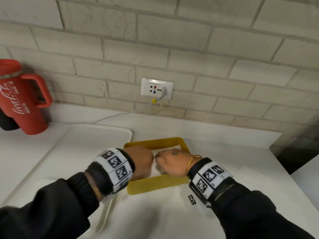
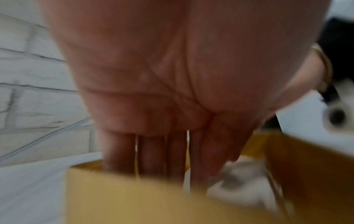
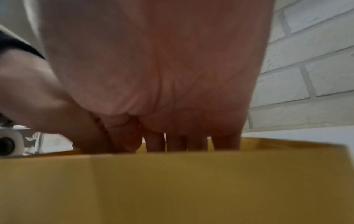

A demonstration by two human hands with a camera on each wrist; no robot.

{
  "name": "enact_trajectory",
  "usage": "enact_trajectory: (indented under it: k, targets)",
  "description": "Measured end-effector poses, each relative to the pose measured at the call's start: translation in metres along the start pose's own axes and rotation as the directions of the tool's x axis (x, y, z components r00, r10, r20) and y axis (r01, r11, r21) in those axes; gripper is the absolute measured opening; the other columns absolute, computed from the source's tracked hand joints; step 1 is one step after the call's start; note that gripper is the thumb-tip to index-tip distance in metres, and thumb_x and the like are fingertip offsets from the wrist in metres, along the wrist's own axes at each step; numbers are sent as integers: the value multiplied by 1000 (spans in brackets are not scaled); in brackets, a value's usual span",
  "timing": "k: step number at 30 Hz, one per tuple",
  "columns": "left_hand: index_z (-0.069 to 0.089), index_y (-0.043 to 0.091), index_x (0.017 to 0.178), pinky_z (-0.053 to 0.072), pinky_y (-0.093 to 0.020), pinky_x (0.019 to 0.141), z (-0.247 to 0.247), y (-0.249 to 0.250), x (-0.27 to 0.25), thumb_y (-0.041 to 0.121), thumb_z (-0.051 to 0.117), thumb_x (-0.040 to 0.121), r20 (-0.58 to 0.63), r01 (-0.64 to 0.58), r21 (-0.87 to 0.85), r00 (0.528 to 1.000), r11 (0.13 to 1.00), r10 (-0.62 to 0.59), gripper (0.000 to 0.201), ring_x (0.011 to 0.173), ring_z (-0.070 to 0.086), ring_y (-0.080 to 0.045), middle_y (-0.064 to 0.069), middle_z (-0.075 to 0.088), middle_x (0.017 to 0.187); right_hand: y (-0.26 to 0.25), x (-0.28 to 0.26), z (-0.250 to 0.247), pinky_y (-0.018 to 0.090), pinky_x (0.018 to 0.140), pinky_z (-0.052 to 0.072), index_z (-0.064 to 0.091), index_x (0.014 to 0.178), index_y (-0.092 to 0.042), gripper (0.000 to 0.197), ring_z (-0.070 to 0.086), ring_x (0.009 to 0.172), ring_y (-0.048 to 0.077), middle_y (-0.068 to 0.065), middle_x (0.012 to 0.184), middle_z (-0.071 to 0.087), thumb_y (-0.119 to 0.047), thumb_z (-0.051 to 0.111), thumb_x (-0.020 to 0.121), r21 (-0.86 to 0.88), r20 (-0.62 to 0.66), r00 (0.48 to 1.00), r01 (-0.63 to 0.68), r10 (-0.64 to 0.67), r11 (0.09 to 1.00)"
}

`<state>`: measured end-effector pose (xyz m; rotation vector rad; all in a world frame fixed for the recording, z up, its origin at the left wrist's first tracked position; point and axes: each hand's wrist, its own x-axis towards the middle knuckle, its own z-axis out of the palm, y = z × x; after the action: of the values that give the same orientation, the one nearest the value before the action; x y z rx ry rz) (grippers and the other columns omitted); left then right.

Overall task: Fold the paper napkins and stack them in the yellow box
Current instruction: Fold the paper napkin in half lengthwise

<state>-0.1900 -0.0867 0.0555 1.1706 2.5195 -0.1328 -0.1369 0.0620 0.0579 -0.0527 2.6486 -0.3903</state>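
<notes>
We are reaching both hands, left hand (image 1: 140, 161) and right hand (image 1: 170, 163), fingers extended, grip holding nothing, onto napkins (image 1: 165, 150) inside the yellow box (image 1: 155, 185).

Both hands reach down into the yellow box (image 1: 156, 184) on the white surface (image 1: 224, 152), backs up, knuckles almost meeting. Left hand (image 1: 140, 161) and right hand (image 1: 170, 163) sit over white napkins (image 1: 165, 147) in the box (fingers hidden from here, grip unclear). Black sleeves, marker-patterned wristbands; gold bangle (image 1: 192, 163) on the right wrist. Red tumbler (image 1: 20, 97) stands far left by the brick wall (image 1: 189, 40). Wall socket (image 1: 157, 88) with a white cable (image 1: 120, 113) plugged in. White tray (image 1: 82, 140) left of the box.
</notes>
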Motion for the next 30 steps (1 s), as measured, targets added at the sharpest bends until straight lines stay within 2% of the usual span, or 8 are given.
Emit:
enact_trajectory:
  k: [7,11,14,19,22,26,28,30]
  targets:
    - [63,1,120,48,-37,82,4,-2,-1,16,37,106,230,110,99,965,989,-130,33,106,65,-34,-16,68,115,6,8,-6,39,94,45,51,128,2,38,55,116,38,26,130,55,-17,24,109,-51,115,981,-154,159,987]
    - [55,14,77,49,-34,70,5,-4,-3,19,47,102,63,64,83,996,994,-69,27,76,57,-25,-2,53,72,8,2,-6,41,94,49,61,112,-2,37,57,108,36,21,118,60,-23,31,107,-33,39,994,-97,98,995]
    - [46,14,65,42,-32,67,7,4,-10,11,45,99,55,26,55,998,998,-29,34,79,58,-29,-4,45,66,2,-10,5,40,93,50,64,104,-8,39,58,105,32,16,114,63,-32,34,104,12,14,1000,4,-4,1000]
    - [63,2,113,43,-35,81,2,13,-13,13,37,104,255,47,197,962,979,-98,30,111,62,-34,-17,65,115,0,-5,20,41,87,48,57,99,-11,44,54,100,32,18,111,60,-39,24,103,-61,73,997,-27,32,998]
    - [63,0,112,48,-39,86,-1,7,-18,13,37,104,284,19,231,955,973,-86,30,109,63,-35,-18,67,113,13,-9,14,35,80,40,55,105,-6,44,48,95,30,17,105,54,-37,24,104,-101,82,993,-76,85,992]
    - [58,5,75,47,-35,73,1,3,-25,14,44,101,81,83,73,993,994,-89,30,80,56,-26,-8,59,76,26,-33,7,36,70,40,45,74,-8,38,49,83,32,10,79,48,-26,34,105,28,-49,997,-51,52,998]
    - [71,13,90,51,-32,76,11,-5,-32,25,50,99,-159,37,-88,986,995,-51,25,85,63,-24,-4,71,92,36,-51,12,36,81,50,64,86,-6,34,62,90,27,6,91,66,-27,43,103,199,-238,971,49,0,979]
    - [75,25,107,52,-29,83,27,-5,-48,32,52,96,-451,-95,-271,892,958,-39,27,97,68,-14,9,75,108,44,-80,24,24,91,51,72,106,-17,23,64,101,10,-6,109,71,-26,51,101,347,-409,912,110,44,931]
